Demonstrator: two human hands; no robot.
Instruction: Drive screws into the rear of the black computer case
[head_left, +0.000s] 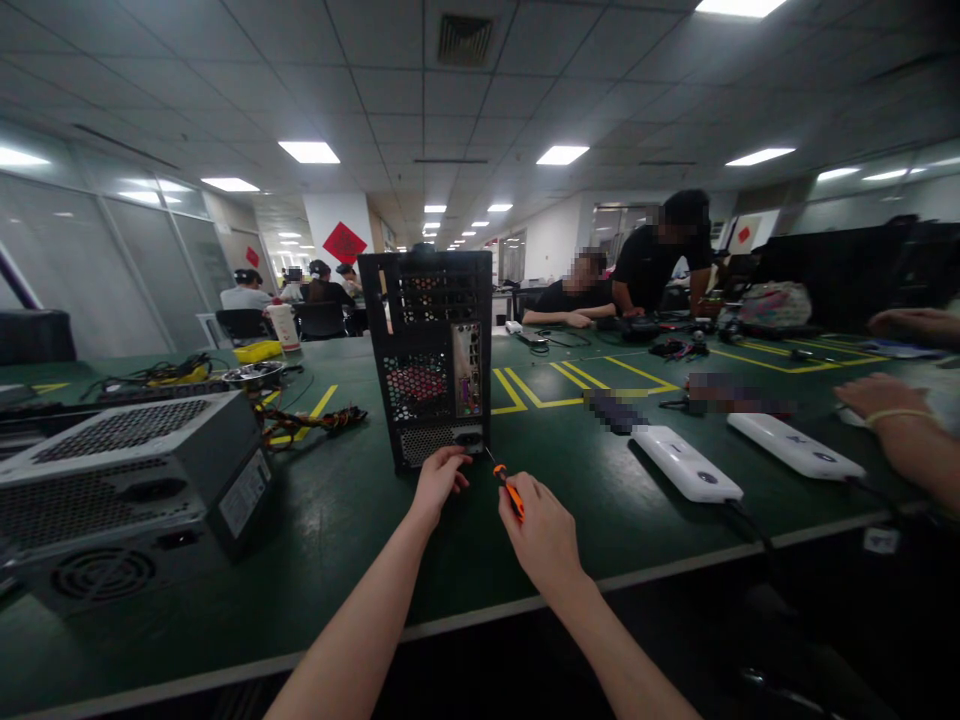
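A black computer case point(382, 345) stands upright on the green table, its rear panel facing me. A power supply point(431, 442) with a mesh grille and a power socket fills the bottom of that panel. My left hand point(441, 482) is at the panel's lower edge, its fingers slightly bent and apart, close to the socket; I cannot tell if they touch it. In my closed right hand point(541, 525) is an orange and black screwdriver point(513, 495). Its thin shaft points up and left, with the tip by the case's lower right corner.
Left of me sits a grey power supply unit point(150, 490), with bundled cables point(322, 425) behind it. Two white power banks point(686, 465) with black cables lie on the right. Another person's hands point(892, 405) show at the right edge. People work across the table point(330, 580).
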